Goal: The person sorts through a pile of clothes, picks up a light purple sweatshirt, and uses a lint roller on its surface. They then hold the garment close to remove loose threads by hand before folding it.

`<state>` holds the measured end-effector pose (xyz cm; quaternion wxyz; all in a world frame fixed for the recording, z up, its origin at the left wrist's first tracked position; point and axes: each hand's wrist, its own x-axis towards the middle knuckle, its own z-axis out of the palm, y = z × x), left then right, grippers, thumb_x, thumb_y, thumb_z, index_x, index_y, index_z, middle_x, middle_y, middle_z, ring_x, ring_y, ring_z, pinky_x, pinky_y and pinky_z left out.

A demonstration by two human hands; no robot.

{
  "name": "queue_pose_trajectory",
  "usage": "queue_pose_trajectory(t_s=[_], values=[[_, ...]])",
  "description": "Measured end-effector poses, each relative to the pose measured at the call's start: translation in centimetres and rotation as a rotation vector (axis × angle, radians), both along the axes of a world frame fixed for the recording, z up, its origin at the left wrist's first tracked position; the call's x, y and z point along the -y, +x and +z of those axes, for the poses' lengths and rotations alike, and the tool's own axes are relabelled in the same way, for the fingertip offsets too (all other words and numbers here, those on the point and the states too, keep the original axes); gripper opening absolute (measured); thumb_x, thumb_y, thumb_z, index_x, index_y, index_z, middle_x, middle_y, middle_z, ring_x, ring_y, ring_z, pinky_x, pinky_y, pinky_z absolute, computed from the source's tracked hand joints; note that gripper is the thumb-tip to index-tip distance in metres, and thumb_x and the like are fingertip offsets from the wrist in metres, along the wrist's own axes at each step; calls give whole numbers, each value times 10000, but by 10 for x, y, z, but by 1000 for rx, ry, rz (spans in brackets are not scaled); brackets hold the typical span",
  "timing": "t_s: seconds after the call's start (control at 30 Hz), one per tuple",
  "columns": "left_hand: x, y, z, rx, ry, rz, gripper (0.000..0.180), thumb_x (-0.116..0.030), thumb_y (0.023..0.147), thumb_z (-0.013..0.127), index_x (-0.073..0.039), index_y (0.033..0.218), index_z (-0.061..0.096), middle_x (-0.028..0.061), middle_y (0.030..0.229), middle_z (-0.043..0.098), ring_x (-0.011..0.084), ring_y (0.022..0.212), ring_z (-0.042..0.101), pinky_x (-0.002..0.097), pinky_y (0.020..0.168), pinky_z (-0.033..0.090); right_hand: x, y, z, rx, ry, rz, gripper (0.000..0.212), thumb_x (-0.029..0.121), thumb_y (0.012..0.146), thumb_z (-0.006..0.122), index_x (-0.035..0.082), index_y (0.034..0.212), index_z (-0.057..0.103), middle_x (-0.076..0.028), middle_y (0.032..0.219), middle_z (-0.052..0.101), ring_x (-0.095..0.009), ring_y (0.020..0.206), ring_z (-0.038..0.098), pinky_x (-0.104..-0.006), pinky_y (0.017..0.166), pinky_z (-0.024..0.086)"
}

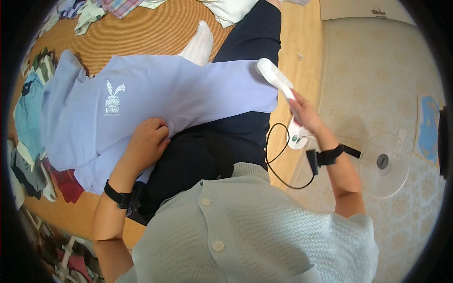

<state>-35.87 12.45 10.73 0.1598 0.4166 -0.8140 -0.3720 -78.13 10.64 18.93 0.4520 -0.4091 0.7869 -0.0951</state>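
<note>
A lavender sweatshirt [146,89] with a white rabbit print lies spread across my lap and the woven mat, one sleeve stretched to the right over my dark trouser leg. My right hand [306,113] grips a white long-handled device [273,75] with a rounded, angled head; its exact kind is unclear. The head rests at the sleeve, near the cuff end. My left hand [150,139] lies on the sweatshirt's near edge, fingers curled against the cloth beside my thigh; the fingertips are partly hidden.
Piled clothes [30,118] lie at the left, with more garments [89,14] at the far side. A brown woven mat [141,33] is beneath me. On the right stand a white oval base [297,134] and a clear round disc [396,177]. A black cable [278,177] loops from my right wrist.
</note>
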Motion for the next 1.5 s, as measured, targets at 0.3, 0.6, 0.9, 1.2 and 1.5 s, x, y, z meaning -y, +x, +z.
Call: queue_pose_trajectory(t_s=[0.3,0.6,0.9,1.2,1.5], values=[[10,9,5,-7,130,-85,131,-127,738,633,-41,790,550,139,865,539,324,842,529,393,747,437,-94,-24,34,154,326,176,390,206,921,473,98,1296,469,54,680,499,-20,475,391,-179,370,308],[16,86,27,488,-376,423,215,-141,692,659,-61,860,550,94,897,549,252,974,489,428,822,377,31,-14,46,99,-353,-56,437,269,932,453,120,1340,406,45,669,450,-15,423,348,-167,342,274],[-14,50,36,-124,267,267,110,-136,798,589,-36,799,545,79,731,556,261,708,538,364,660,426,122,238,15,301,-259,836,443,223,889,535,125,1312,451,7,805,583,-77,542,481,-229,471,398],[-58,46,54,-420,690,98,116,-138,857,568,-31,900,557,79,830,573,197,735,526,326,686,426,82,306,-35,-22,-412,1441,475,244,856,542,163,1307,418,-190,981,600,-377,802,589,-432,697,477],[5,129,69,179,-185,619,321,-135,728,677,-52,1021,574,97,980,566,263,1004,517,365,861,402,75,178,-6,-17,-86,1191,487,168,832,582,143,1301,451,-210,1055,582,-379,905,570,-384,782,462]])
